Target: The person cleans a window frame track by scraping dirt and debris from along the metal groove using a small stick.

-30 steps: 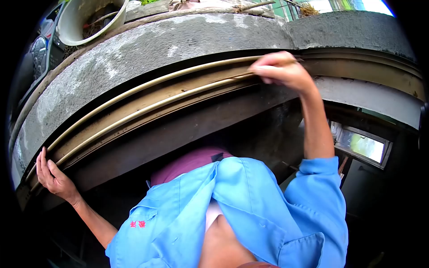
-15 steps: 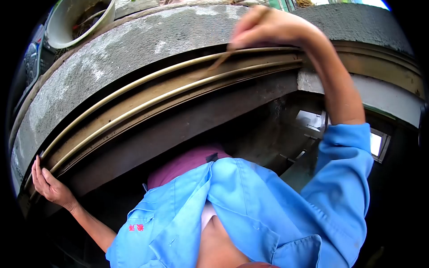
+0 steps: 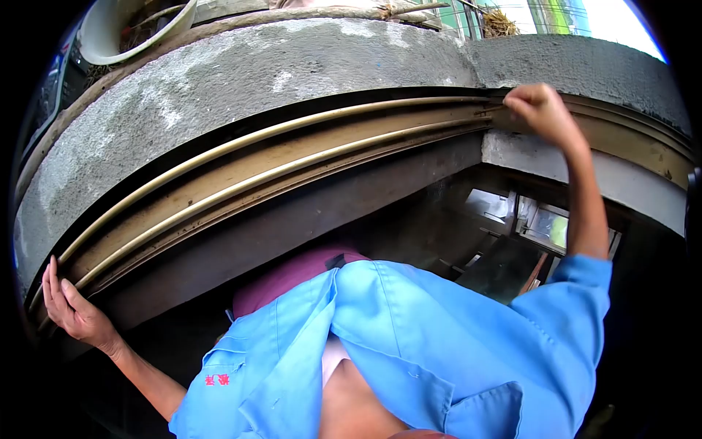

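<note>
My left hand (image 3: 79, 311) rests against the left end of a brown metal window track (image 3: 241, 157), its fingers stretched out along the frame. Two pale rails, an upper (image 3: 263, 132) and a lower (image 3: 256, 178), run the track's length. Over by the right corner, my right hand (image 3: 542, 110) is closed on a thin brown stick (image 3: 485, 112). The stick's end points left into the groove between the rails. Most of the stick is covered by the fingers, and the hand is slightly blurred.
A rough concrete ledge (image 3: 241, 77) lies beyond the track and turns at the right corner. On it are a wooden pole (image 3: 292, 14) and a white bucket (image 3: 99, 40) with debris inside. Another track section (image 3: 621, 128) continues right. Below is a dark interior with a small window (image 3: 541, 223).
My right hand has moved right along the track to the corner, carrying the stick. The view has tilted slightly, showing more of the ledge. My left hand keeps its place on the frame.
</note>
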{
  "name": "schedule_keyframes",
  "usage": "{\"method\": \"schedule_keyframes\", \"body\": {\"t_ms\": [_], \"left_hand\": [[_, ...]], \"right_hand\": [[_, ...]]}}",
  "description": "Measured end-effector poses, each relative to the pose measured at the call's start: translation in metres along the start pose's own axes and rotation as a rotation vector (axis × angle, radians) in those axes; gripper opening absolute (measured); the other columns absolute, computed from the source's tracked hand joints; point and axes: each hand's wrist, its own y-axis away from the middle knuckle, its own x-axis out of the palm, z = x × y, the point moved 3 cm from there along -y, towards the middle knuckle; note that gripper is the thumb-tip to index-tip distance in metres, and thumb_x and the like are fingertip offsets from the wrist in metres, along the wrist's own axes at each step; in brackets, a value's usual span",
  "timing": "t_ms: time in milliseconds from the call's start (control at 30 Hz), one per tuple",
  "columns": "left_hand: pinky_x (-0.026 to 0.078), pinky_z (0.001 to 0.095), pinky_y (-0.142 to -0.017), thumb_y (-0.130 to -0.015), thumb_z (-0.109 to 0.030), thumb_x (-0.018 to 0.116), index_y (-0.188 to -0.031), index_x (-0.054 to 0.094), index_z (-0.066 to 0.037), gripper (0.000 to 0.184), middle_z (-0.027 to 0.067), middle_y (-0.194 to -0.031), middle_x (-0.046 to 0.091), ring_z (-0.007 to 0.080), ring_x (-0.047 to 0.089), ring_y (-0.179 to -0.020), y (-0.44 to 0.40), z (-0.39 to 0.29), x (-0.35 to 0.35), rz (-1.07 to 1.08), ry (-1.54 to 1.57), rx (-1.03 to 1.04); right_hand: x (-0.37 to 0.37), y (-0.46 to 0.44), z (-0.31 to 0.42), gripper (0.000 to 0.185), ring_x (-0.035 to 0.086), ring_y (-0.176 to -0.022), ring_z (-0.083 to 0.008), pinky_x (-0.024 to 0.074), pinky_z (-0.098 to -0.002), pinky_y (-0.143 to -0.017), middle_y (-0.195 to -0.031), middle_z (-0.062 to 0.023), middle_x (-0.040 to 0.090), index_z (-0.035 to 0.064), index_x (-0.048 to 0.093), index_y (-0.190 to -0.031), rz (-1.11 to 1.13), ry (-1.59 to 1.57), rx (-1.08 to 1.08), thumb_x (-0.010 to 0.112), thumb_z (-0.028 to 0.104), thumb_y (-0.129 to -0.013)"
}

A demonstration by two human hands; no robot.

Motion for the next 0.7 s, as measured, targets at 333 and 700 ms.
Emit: {"method": "schedule_keyframes", "body": {"t_ms": [333, 700], "left_hand": [[0.037, 0.0324, -0.096, -0.094, -0.009, 0.044, -0.116, 0.062, -0.005, 0.030, 0.0082, -0.118, 0.060, 0.0206, 0.053, -0.110, -0.003, -0.008, -0.002, -0.006, -0.006, -0.058], [0.040, 0.0360, -0.095, -0.093, -0.009, 0.043, -0.116, 0.062, -0.002, 0.030, 0.0124, -0.116, 0.061, 0.0263, 0.054, -0.109, -0.005, 0.001, 0.003, -0.013, 0.078, -0.033]], "right_hand": [[0.002, 0.074, 0.041, 0.015, 0.061, -0.071, -0.0093, 0.0471, -0.0212, -0.066, -0.074, -0.0056, 0.065, -0.0055, 0.065, -0.094, -0.309, -0.342, 0.061, 0.057, 0.004, -0.087], [0.046, 0.078, 0.025, 0.015, 0.060, -0.071, -0.0094, 0.0462, -0.0230, -0.067, -0.073, -0.0032, 0.066, -0.0019, 0.068, -0.091, -0.171, -0.622, 0.190, 0.058, 0.009, -0.087]]}}
